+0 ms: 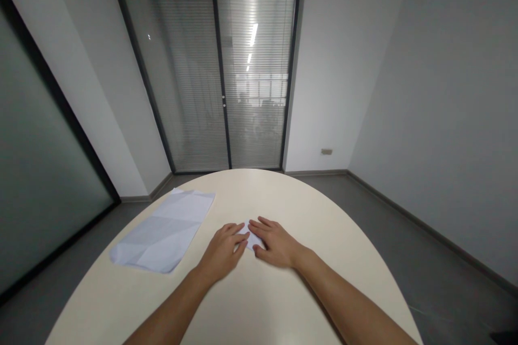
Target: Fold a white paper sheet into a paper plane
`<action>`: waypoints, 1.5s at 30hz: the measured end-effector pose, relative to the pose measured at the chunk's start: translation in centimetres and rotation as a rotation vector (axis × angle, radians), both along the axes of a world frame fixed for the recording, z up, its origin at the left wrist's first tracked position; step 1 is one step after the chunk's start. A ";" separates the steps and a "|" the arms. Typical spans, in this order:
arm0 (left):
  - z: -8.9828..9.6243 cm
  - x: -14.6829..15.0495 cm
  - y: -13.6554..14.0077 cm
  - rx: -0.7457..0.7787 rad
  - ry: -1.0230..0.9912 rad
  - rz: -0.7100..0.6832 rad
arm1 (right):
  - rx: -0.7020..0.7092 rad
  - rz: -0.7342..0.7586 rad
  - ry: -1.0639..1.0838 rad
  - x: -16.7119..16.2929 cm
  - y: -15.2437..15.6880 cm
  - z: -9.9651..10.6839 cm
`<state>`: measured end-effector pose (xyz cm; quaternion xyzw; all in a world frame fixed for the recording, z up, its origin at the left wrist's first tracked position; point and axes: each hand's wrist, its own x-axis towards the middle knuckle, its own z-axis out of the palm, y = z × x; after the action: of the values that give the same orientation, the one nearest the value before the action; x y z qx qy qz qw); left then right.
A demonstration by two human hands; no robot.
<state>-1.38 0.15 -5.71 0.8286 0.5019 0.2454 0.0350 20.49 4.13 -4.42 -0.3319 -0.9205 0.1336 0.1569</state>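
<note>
A small piece of folded white paper (251, 240) lies on the round table in front of me, partly covered by my fingers. From the left, my left hand (225, 248) rests its fingertips on the paper's edge, with the fingers spread. My right hand (275, 242) lies over the paper's right side, fingers stretched out and apart, pressing it against the tabletop. How the paper is folded under the hands is hidden. A larger creased white sheet (168, 232) lies to the left of my left hand, apart from it.
The pale round table (259, 302) has a curved edge on the far side and both flanks. Beyond it stands a dark-framed glass door (220, 75) with blinds. White walls (445, 91) and a frosted glass panel (40, 172) surround the grey floor.
</note>
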 end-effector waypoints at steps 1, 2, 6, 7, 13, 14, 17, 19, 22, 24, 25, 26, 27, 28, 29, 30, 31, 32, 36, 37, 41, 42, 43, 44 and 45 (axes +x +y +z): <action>0.0 0.1 0.0 -0.004 0.002 0.017 | -0.012 -0.010 -0.019 -0.1 0.0 0.0; 0.0 0.1 0.0 -0.006 0.005 0.033 | -0.022 -0.015 -0.034 -0.1 0.0 0.1; 0.1 0.4 0.1 0.002 0.031 0.082 | -0.007 0.018 -0.029 0.0 0.5 0.3; 0.1 0.4 0.1 0.009 0.040 0.090 | 0.014 0.037 -0.014 0.0 0.5 0.4; -0.3 0.4 0.0 0.045 0.072 0.121 | 0.092 0.040 -0.017 0.0 -0.1 1.2; -0.4 0.4 0.0 0.048 0.070 0.116 | 0.094 0.014 -0.030 -0.2 -0.4 1.2; -0.7 0.3 0.3 0.046 0.048 0.084 | 0.089 -0.063 -0.078 -0.9 -1.4 1.1; -0.9 0.2 0.5 0.035 0.027 0.058 | 0.043 -0.095 -0.123 -1.4 -1.9 0.9; -1.0 0.0 0.8 0.022 0.000 0.042 | -0.025 -0.102 -0.162 -1.7 -2.1 0.5; -1.0 0.0 0.8 0.019 -0.014 0.038 | -0.039 -0.090 -0.165 -1.8 -2.0 0.5; -1.0 0.0 0.8 0.018 -0.020 0.037 | -0.045 -0.087 -0.164 -1.9 -1.9 0.5; -1.0 0.0 0.7 0.018 -0.025 0.038 | -0.055 -0.088 -0.163 -1.9 -1.9 0.5; -1.0 0.1 0.7 0.019 -0.028 0.043 | -0.070 -0.090 -0.164 -1.9 -1.8 0.6; -1.1 0.1 0.7 0.020 -0.029 0.050 | -0.090 -0.091 -0.167 -1.9 -1.7 0.7; -1.1 0.2 0.7 0.021 -0.028 0.057 | -0.111 -0.093 -0.172 -2.0 -1.5 0.7; -1.1 0.2 0.7 0.022 -0.025 0.064 | -0.128 -0.096 -0.177 -2.0 -1.4 0.8; -1.2 0.3 0.7 0.023 -0.022 0.070 | -0.140 -0.100 -0.183 -2.1 -1.3 0.8; -1.2 0.3 0.8 0.023 -0.018 0.073 | -0.146 -0.104 -0.187 -2.2 -1.1 0.7; -1.1 0.4 0.7 0.028 -0.006 0.070 | -0.128 -0.119 -0.181 -2.3 -0.7 0.3; -1.1 0.3 0.7 0.034 -0.007 0.061 | -0.123 -0.119 -0.174 -2.3 -0.7 0.2; -0.7 0.3 0.5 0.040 -0.014 0.031 | -0.131 -0.101 -0.171 -2.1 -0.7 0.2; -0.6 0.3 0.5 0.038 -0.010 0.037 | -0.140 -0.092 -0.177 -2.0 -0.7 0.3; -0.5 0.4 0.4 0.037 -0.004 0.046 | -0.151 -0.084 -0.184 -1.8 -0.8 0.5; -0.4 0.5 0.4 0.038 0.002 0.056 | -0.161 -0.079 -0.191 -1.7 -0.9 0.6; -0.3 0.5 0.3 0.040 0.008 0.066 | -0.171 -0.075 -0.199 -1.6 -1.0 0.8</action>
<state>-0.83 0.44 -5.99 0.8132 0.5240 0.2530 0.0084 18.90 3.12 -3.63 -0.3897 -0.9038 0.1722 0.0409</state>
